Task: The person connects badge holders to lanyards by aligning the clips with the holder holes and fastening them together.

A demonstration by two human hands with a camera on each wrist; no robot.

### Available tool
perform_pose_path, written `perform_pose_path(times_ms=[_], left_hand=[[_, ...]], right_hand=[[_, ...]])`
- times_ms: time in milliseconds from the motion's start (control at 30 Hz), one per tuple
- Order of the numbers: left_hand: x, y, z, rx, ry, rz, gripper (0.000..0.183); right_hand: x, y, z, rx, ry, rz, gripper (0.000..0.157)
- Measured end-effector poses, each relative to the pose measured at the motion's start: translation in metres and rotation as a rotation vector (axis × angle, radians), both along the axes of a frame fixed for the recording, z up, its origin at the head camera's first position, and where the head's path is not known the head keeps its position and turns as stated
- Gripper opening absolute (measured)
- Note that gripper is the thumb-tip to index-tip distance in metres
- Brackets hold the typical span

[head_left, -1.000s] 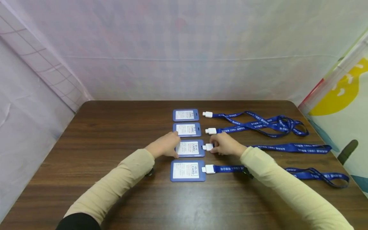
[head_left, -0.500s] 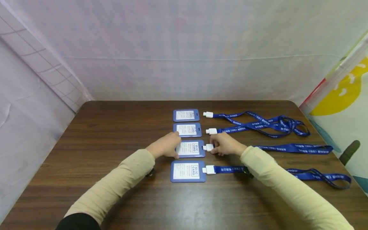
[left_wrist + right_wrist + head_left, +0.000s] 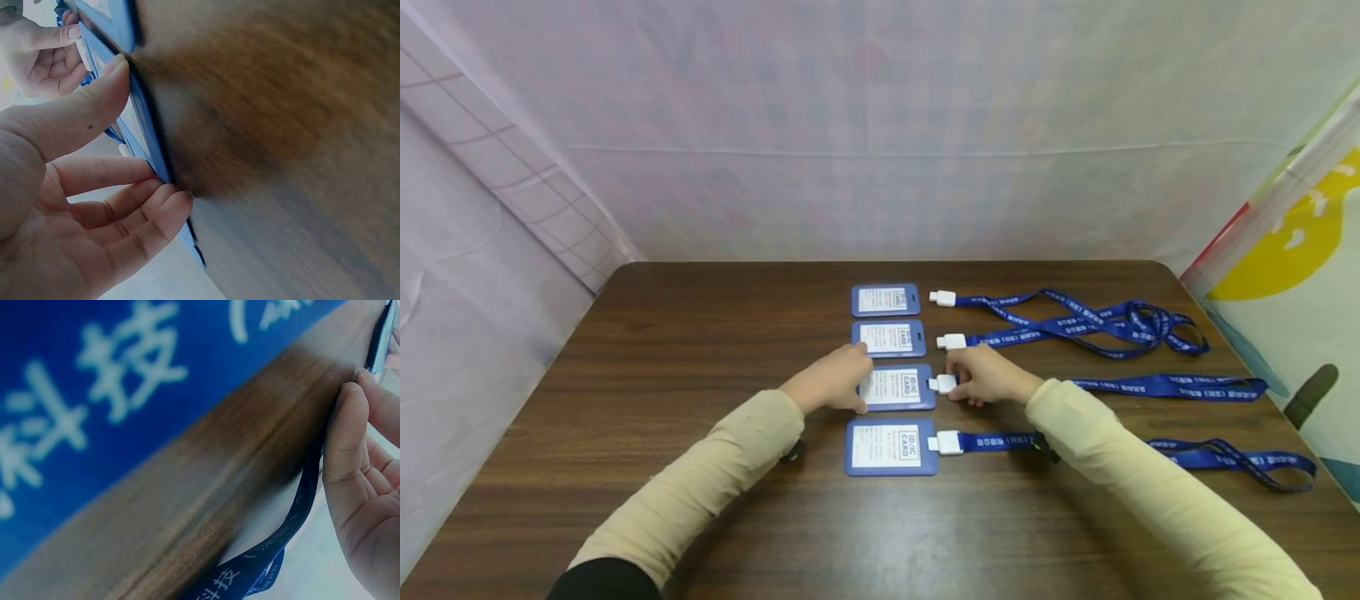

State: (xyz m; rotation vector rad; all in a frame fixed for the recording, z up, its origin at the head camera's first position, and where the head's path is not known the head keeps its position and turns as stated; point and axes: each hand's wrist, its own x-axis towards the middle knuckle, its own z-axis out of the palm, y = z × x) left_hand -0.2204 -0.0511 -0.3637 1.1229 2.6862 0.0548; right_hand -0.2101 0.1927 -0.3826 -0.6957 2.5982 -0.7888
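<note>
Left hand [image 3: 831,379], thumb and fingers bent, grips left end of white-faced blue rectangular plastic card holder [image 3: 897,387], just below frame centre. Right hand [image 3: 988,375] pinches white plastic clip [image 3: 945,384], at holder's right edge, on flat blue printed fabric lanyard [image 3: 1165,387]. Brown wood-grain worktop [image 3: 700,333] underneath.

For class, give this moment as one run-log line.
left grip: holds third badge from back | right grip: holds that row's white clip | farthest badge: apart from its clip
</note>
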Motion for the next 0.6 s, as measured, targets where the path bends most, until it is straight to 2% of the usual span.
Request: perform_pose_path(times_ms=[600], left_hand=[[0.0,0.0012,-0.0005,-0.023,0.003,0.009,0.039]], right_hand=[[-0.002,-0.0001,0.001,0.018,0.01,0.032,0.02]])
